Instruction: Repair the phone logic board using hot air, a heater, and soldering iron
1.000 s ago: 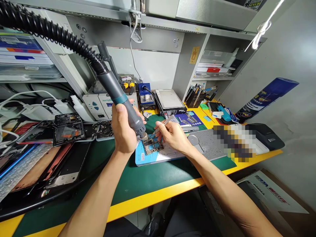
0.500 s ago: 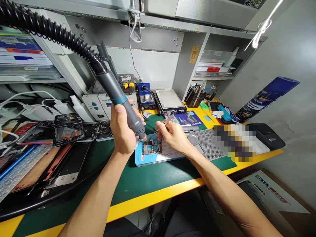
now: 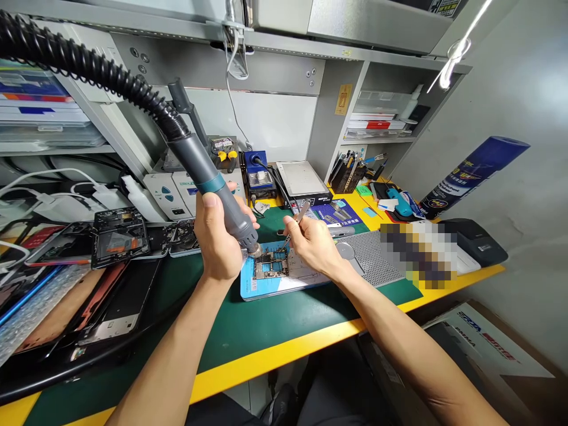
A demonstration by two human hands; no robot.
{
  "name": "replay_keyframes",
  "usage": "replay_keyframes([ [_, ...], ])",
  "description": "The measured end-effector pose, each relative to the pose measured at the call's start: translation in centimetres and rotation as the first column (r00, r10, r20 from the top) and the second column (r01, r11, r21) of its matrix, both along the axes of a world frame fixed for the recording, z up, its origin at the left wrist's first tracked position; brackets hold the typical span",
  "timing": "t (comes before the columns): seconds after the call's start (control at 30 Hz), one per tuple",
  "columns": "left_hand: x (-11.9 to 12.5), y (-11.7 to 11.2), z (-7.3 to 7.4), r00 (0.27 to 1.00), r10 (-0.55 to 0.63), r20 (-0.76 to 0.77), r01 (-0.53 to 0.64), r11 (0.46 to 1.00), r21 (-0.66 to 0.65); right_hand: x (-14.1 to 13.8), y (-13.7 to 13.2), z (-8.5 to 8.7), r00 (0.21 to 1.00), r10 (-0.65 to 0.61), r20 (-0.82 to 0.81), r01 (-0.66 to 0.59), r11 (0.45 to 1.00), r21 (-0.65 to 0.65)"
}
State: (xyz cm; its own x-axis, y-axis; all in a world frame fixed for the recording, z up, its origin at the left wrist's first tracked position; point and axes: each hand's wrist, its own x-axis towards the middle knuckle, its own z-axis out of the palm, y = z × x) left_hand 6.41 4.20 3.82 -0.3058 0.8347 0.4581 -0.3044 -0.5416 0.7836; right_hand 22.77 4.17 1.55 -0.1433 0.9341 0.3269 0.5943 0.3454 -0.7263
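My left hand (image 3: pixel 218 236) is wrapped round the grey handle of a hot-air gun (image 3: pixel 208 177), whose black ribbed hose runs up to the top left. Its metal nozzle points down at the upper left corner of a small circuit board (image 3: pixel 271 264). The board lies on a blue and white pad (image 3: pixel 284 278) on the green mat. My right hand (image 3: pixel 314 242) pinches metal tweezers (image 3: pixel 294 224), their tips just above the board's right side.
Opened phones and frames (image 3: pixel 119 236) lie at the left. A rework station (image 3: pixel 177 192), a blue soldering station (image 3: pixel 260 174) and a hot plate (image 3: pixel 302 177) stand behind. A perforated grey mat (image 3: pixel 368 257), a tool holder (image 3: pixel 350 171) and a blue spray can (image 3: pixel 470 174) are at the right.
The view has shifted slightly. The nozzle has moved from the board's top towards its upper left corner, and the tweezers have lifted a little. Both grips are unchanged.
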Motion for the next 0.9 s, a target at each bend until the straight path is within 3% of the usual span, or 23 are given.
replay_keyframes([
  [0.33, 0.0, 0.0, -0.1, 1.000, -0.001, -0.019, 0.001, 1.000, 0.019, 0.7, 0.5, 0.1, 0.977, -0.113, 0.182, 0.076, 0.977, 0.202],
  [0.5, 0.0, 0.1, -0.3, 1.000, -0.006, -0.021, 0.006, 1.000, 0.005, 0.9, 0.7, 0.0, 0.974, -0.131, 0.187, 0.083, 0.966, 0.245],
  [0.63, 0.1, 0.3, -0.4, 1.000, 0.004, -0.011, -0.004, 1.000, 0.013, 1.1, 0.6, 0.3, 0.991, -0.067, 0.112, 0.053, 0.990, 0.127],
  [0.73, 0.1, 0.4, -0.3, 0.999, 0.036, -0.013, -0.035, 0.999, 0.040, 1.5, 0.7, 0.8, 0.999, -0.002, -0.040, 0.001, 1.000, -0.021],
  [0.9, 0.0, 0.3, 0.1, 0.997, 0.071, 0.000, -0.071, 0.997, 0.034, 3.1, 1.3, 1.7, 0.962, 0.124, -0.242, -0.185, 0.950, -0.252],
])
